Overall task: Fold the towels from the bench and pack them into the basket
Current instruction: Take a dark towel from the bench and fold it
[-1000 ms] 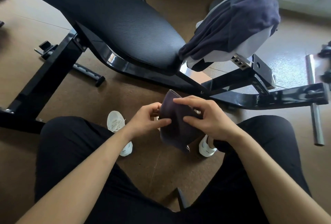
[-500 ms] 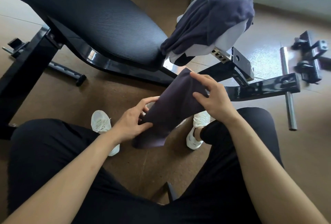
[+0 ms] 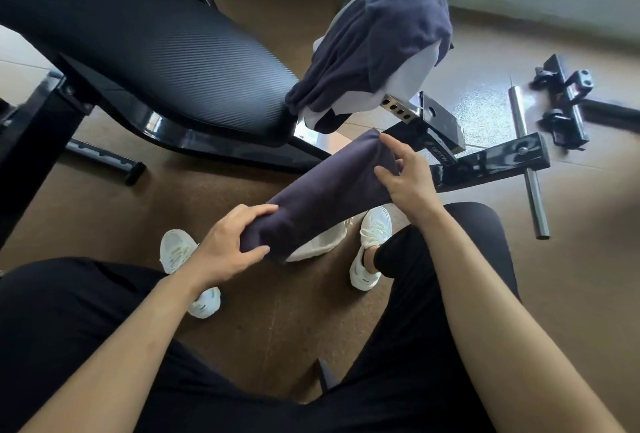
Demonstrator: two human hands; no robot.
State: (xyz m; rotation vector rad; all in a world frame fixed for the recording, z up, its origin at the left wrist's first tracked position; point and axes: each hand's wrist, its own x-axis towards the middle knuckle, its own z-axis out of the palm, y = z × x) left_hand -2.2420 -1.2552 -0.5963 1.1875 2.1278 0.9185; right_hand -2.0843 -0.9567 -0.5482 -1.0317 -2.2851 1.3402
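A dark grey-purple towel point(image 3: 322, 197), folded into a long strip, stretches diagonally above the floor between my knees. My left hand point(image 3: 232, 245) grips its lower left end with curled fingers. My right hand point(image 3: 412, 183) holds its upper right end, thumb on top and index finger lifted. More towels lie heaped on the end of the black padded bench point(image 3: 173, 62): a dark one point(image 3: 381, 38) over a white one point(image 3: 412, 79). A cream fabric object point(image 3: 318, 245) sits on the floor under the held towel; I cannot tell whether it is the basket.
The bench's black steel frame point(image 3: 491, 162) and a chrome bar point(image 3: 528, 169) lie just beyond my right hand. A loose black bracket point(image 3: 561, 103) rests on the floor at the right. My feet in white shoes point(image 3: 372, 245) flank the cream object.
The towel went from a small bundle between both hands to a long strip. My right hand carried its end up and right, and my left hand slid down to the lower end.
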